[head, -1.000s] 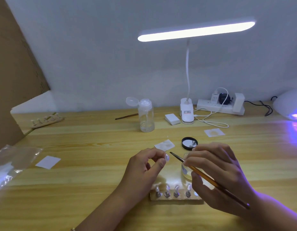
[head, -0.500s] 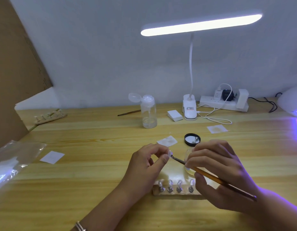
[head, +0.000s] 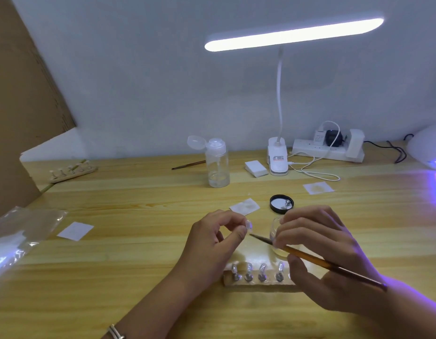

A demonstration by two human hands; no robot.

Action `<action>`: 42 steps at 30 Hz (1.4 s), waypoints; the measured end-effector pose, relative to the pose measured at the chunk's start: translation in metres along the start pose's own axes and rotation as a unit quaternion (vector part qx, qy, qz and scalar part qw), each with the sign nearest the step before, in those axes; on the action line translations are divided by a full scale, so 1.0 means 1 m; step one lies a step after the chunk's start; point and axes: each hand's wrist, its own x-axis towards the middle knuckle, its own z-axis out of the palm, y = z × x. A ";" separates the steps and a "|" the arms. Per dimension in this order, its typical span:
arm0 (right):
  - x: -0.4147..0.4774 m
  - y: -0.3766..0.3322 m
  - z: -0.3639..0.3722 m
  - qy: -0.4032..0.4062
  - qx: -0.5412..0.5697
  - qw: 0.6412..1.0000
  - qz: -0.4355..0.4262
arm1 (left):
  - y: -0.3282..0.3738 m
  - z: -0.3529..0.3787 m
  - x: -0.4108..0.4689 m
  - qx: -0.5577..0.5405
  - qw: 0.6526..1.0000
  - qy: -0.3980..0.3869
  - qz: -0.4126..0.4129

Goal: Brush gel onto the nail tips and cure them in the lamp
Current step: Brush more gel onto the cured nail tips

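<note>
On the counter [head: 138, 277], nearest the camera, a wooden holder [head: 258, 283] carries at least four mounted tips [head: 248, 269] on its pegs. Its right end is hidden behind the right hand [head: 319, 260]. Whether those tips are already coated we cannot tell.

Just beyond it, the left hand [head: 212, 245] pinches a single nail tip [head: 248, 225] between thumb and forefinger, raised off the counter. The right hand grips a brush [head: 310, 257] like a pen, its bristle end just beside the pinched tip; we cannot tell if the two touch. Behind the right hand's fingers stands a small glass gel jar [head: 275, 228], partly hidden. Its black lid [head: 281, 204] lies just past it, and a white paper pad [head: 245, 206] sits beside the lid.

We judge the work to be in the brushing step, with one tip in hand and its curing not yet begun.

Farther back stand a clear bottle [head: 217, 165] with its cap flipped open, a spare brush [head: 189, 165], a lit desk lamp [head: 292, 33] and a power strip [head: 327, 149]. At the far left lies a second holder [head: 72, 170] with tips on it. At the far right edge the curing lamp [head: 427, 148] glows violet, well apart from both hands. By our reading, the tip in hand has that trip left to make.
</note>
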 end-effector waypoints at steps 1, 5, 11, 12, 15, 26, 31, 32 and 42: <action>0.001 0.001 0.001 0.005 -0.017 1.000 0.000 | 0.000 0.000 0.000 -0.001 1.000 0.001 0.000; 0.003 0.002 0.004 -0.007 -0.073 0.997 -0.009 | -0.002 0.000 0.001 0.011 1.000 -0.006 0.005; 0.000 0.001 0.000 -0.014 -0.010 1.000 -0.019 | -0.004 -0.001 0.001 0.017 1.000 -0.004 0.008; 0.001 0.001 0.001 -0.005 -0.020 1.000 -0.018 | -0.004 -0.001 0.001 0.016 1.000 -0.003 0.009; 0.003 0.001 0.003 0.007 -0.070 0.997 -0.016 | -0.004 -0.001 0.001 0.017 1.000 -0.005 0.013; 0.004 0.001 0.002 0.003 -0.069 0.997 -0.019 | -0.008 -0.001 0.002 0.026 1.000 0.000 0.014; 0.003 0.001 0.001 -0.020 -0.047 0.998 -0.027 | -0.009 0.000 0.002 0.032 0.999 -0.003 0.019; 0.002 0.001 0.000 -0.018 -0.038 0.999 -0.027 | -0.010 0.000 0.002 0.033 0.999 -0.003 0.020; 0.002 0.001 0.001 -0.035 -0.042 0.998 -0.039 | -0.006 0.000 0.001 0.032 0.999 0.004 0.017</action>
